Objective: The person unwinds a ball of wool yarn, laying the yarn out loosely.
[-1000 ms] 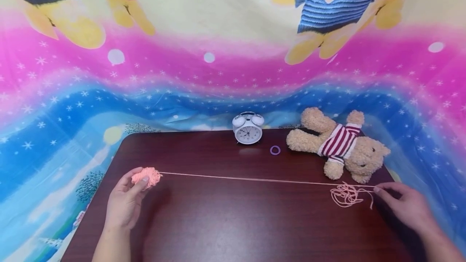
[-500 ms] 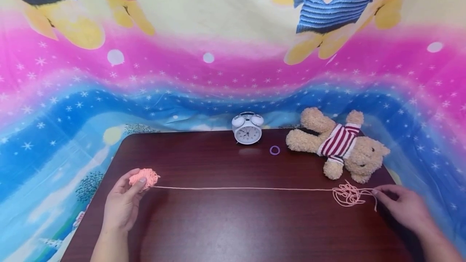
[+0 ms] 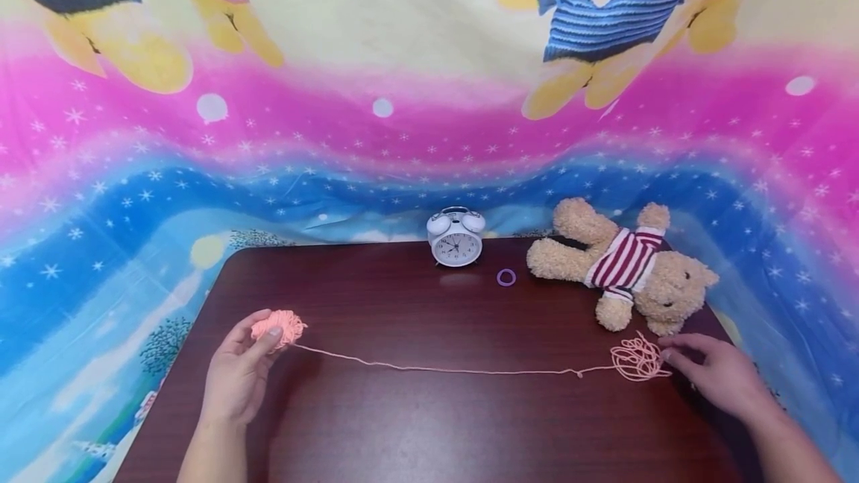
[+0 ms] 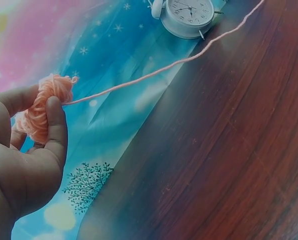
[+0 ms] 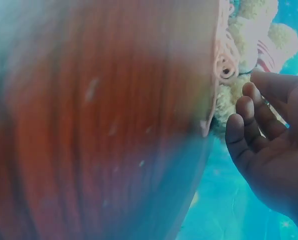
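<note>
In the head view my left hand (image 3: 235, 375) pinches a small ball of peach yarn (image 3: 280, 326) above the left of the table. Thumb and fingers squeeze the same ball (image 4: 49, 107) in the left wrist view. A slack yarn strand (image 3: 429, 370) runs from it to a loose tangle of yarn (image 3: 636, 360) at the right. Close beside that tangle is my right hand (image 3: 718, 375), fingers loosely bent. The right wrist view has this hand (image 5: 269, 130) with no yarn seen between its fingers; the tangled loops (image 5: 225, 62) lie beyond the fingertips.
A teddy bear (image 3: 627, 263) in a striped shirt lies at the back right, just behind the tangle. A white alarm clock (image 3: 456, 241) stands at the table's (image 3: 416, 423) back edge, with a purple ring (image 3: 506, 277) nearby. Printed cloth (image 3: 335, 133) hangs behind.
The strand, taut a second ago, has gone slack and dropped. My right hand has let go of the yarn and moved left to the tangle. The left hand has shifted slightly right.
</note>
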`<action>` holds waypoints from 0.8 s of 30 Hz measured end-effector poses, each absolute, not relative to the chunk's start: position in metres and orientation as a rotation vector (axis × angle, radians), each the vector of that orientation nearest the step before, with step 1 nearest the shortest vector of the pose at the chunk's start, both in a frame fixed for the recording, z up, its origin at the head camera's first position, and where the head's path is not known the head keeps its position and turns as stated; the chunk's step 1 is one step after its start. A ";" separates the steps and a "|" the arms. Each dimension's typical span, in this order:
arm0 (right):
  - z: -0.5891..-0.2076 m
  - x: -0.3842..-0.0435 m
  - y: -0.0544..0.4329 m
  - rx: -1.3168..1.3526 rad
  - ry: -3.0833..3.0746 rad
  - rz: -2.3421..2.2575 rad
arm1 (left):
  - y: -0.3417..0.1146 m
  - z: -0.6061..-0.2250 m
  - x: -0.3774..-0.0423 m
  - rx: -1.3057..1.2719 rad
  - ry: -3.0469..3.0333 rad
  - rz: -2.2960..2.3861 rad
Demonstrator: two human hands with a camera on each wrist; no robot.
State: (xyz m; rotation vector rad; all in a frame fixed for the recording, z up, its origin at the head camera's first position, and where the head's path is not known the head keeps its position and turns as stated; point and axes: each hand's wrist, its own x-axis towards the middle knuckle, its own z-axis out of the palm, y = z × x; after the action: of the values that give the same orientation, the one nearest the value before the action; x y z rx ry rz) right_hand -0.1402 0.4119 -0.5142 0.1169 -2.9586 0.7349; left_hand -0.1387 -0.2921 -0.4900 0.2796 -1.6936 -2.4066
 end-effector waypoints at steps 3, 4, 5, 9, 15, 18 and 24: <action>-0.511 -0.142 0.406 0.150 -2.923 0.732 | -0.291 -0.490 -0.140 0.282 -1.698 -2.406; -0.510 -0.142 0.404 0.156 -2.907 0.734 | -0.290 -0.490 -0.140 0.283 -1.700 -2.407; -0.510 -0.143 0.401 0.163 -2.892 0.740 | -0.290 -0.490 -0.140 0.283 -1.703 -2.408; -0.507 -0.147 0.389 0.176 -2.863 0.794 | -0.287 -0.490 -0.141 0.283 -1.720 -2.411; -0.501 -0.154 0.363 0.131 -2.909 0.880 | -0.281 -0.491 -0.142 0.270 -1.741 -2.415; -0.499 -0.158 0.349 0.153 -2.899 0.930 | -0.278 -0.492 -0.144 0.248 -1.749 -2.418; -0.500 -0.167 0.320 0.225 -2.840 0.984 | -0.270 -0.494 -0.148 0.245 -1.774 -2.416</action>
State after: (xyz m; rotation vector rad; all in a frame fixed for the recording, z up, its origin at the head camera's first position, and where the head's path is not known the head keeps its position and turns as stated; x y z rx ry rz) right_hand -0.1671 0.3196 -0.5001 0.2253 -2.8402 0.9838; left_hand -0.1475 -0.2704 -0.4939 0.2449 -1.7740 -2.4163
